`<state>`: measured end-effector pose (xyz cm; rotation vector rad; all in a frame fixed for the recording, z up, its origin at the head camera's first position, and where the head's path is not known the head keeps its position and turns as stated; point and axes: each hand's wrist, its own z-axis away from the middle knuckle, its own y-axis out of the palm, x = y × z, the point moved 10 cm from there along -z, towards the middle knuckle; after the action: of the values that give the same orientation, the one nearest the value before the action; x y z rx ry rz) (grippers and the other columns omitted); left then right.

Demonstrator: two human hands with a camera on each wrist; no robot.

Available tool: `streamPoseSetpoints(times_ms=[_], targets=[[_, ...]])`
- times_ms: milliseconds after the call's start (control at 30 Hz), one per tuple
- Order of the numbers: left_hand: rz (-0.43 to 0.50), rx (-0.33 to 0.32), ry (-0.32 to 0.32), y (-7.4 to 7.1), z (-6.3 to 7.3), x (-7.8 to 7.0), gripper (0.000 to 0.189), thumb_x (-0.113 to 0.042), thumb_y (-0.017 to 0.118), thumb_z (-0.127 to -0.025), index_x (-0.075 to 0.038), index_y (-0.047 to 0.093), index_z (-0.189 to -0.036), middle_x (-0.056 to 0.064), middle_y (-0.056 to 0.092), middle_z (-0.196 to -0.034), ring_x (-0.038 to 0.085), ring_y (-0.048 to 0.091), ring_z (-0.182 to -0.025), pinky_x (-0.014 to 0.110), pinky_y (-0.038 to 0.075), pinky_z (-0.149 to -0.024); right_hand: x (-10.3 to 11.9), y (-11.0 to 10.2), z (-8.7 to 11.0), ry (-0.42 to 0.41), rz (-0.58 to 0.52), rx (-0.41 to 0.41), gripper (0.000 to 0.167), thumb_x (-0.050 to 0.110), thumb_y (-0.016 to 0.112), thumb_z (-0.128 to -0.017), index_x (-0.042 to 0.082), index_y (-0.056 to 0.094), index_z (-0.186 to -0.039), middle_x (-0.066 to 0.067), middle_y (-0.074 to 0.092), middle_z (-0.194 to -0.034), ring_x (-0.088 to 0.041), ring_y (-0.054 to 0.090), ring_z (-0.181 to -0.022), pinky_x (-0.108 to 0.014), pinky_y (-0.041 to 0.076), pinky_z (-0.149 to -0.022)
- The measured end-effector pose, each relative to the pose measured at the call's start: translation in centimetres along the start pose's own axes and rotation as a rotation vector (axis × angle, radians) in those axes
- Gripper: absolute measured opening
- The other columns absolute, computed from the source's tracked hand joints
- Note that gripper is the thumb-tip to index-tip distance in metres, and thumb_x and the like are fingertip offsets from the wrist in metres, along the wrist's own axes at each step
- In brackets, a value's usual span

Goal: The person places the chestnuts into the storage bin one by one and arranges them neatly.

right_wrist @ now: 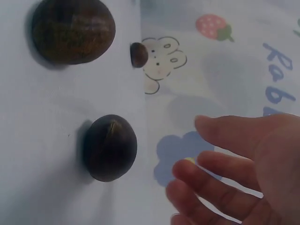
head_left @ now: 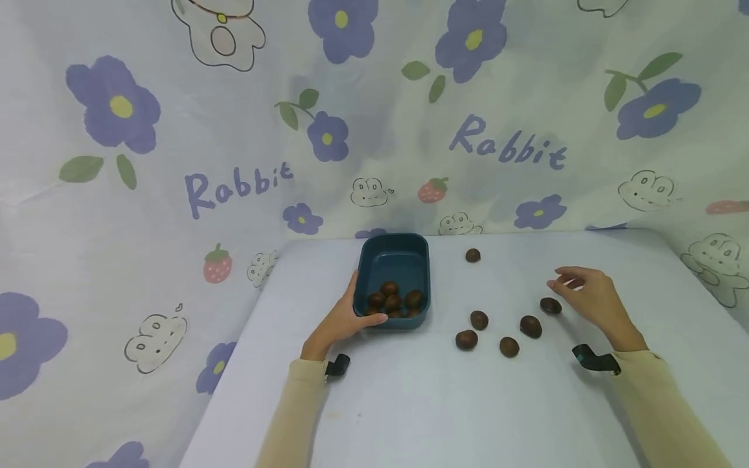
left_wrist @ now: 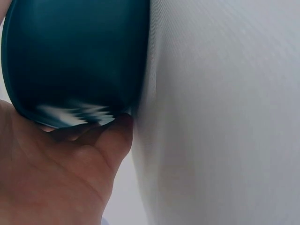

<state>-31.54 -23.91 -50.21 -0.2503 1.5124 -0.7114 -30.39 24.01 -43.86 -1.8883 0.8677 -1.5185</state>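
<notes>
Before printed cloth [head_left: 386, 123], a rounded teal box [head_left: 393, 265] of brown nuts [head_left: 393, 303] is being held by the left grip [head_left: 345, 318] beside smooth loose nuts [head_left: 530, 327] on the table [head_left: 445, 409], the right grip [head_left: 594, 301] being held parted.

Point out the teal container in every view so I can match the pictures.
Head: the teal container is near the middle, slightly below center, left of the loose brown nuts.
Left wrist: it fills much of the upper left.
Right wrist: not in the picture.
Landmark: the left hand, gripping the container in the head and left wrist views.
</notes>
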Motion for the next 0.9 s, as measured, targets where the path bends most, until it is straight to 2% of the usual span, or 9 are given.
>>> streamPoseSetpoints(times_ms=[133, 333, 467, 600, 767, 900], targets=[[-0.006, -0.005, -0.035, -0.4, 0.4, 0.7, 0.135, -0.064, 0.084, -0.076, -0.035, -0.013, -0.165, -0.001, 0.001, -0.176, 0.035, 0.015, -0.162, 0.067, 0.022, -0.125, -0.6, 1.4, -0.4, 0.026, 0.021, 0.124, 0.053, 0.033, 0.069, -0.1, -0.009, 0.064, -0.131, -0.026, 0.073, -0.111, -0.041, 0.067, -0.101, -0.029, 0.048, -0.069], [0.015, -0.006, 0.017, -0.5, 0.2, 0.5, 0.13, -0.06, 0.085, -0.078, -0.042, -0.012, -0.164, -0.004, 0.002, -0.176, 0.034, 0.016, -0.162, 0.067, 0.022, -0.125, -1.5, 2.7, -0.2, 0.059, 0.049, 0.258, 0.059, 0.038, 0.068, -0.099, -0.012, 0.061, -0.13, -0.026, 0.072, -0.11, -0.043, 0.067, -0.103, -0.042, 0.056, -0.075], [0.011, 0.012, 0.027, -0.2, 0.2, 0.4, 0.131, -0.058, 0.085, -0.079, -0.041, -0.013, -0.164, -0.006, 0.001, -0.176, 0.032, 0.015, -0.162, 0.065, 0.022, -0.126, -2.1, 3.4, 0.5, 0.081, 0.064, 0.354, 0.065, 0.041, 0.071, -0.097, -0.013, 0.06, -0.13, -0.023, 0.072, -0.107, -0.039, 0.067, -0.1, -0.042, 0.056, -0.075], [0.021, 0.007, 0.053, -0.2, 0.1, -0.2, 0.13, -0.056, 0.085, -0.08, -0.038, -0.011, -0.165, -0.005, 0.002, -0.176, 0.032, 0.015, -0.162, 0.066, 0.022, -0.126, -2.1, 3.4, 0.8, 0.081, 0.053, 0.396, 0.066, 0.038, 0.076, -0.093, -0.015, 0.059, -0.128, -0.024, 0.071, -0.107, -0.037, 0.067, -0.098, -0.041, 0.055, -0.076], [0.013, -0.008, 0.021, -0.2, -0.1, -0.1, 0.132, -0.06, 0.085, -0.077, -0.038, -0.011, -0.165, -0.005, 0.003, -0.176, 0.032, 0.016, -0.162, 0.066, 0.022, -0.126, -2.2, 3.6, 0.8, 0.107, 0.021, 0.441, 0.065, 0.034, 0.082, -0.088, -0.015, 0.06, -0.125, -0.02, 0.069, -0.105, -0.029, 0.064, -0.093, -0.034, 0.051, -0.072], [0.018, -0.002, 0.032, -0.1, -0.1, 0.0, 0.132, -0.059, 0.085, -0.078, -0.038, -0.012, -0.165, -0.004, 0.003, -0.176, 0.032, 0.016, -0.162, 0.066, 0.022, -0.126, -2.6, 3.7, 0.6, 0.131, 0.02, 0.454, 0.063, 0.034, 0.083, -0.087, -0.015, 0.062, -0.122, -0.018, 0.068, -0.103, -0.026, 0.062, -0.091, -0.031, 0.049, -0.07]])
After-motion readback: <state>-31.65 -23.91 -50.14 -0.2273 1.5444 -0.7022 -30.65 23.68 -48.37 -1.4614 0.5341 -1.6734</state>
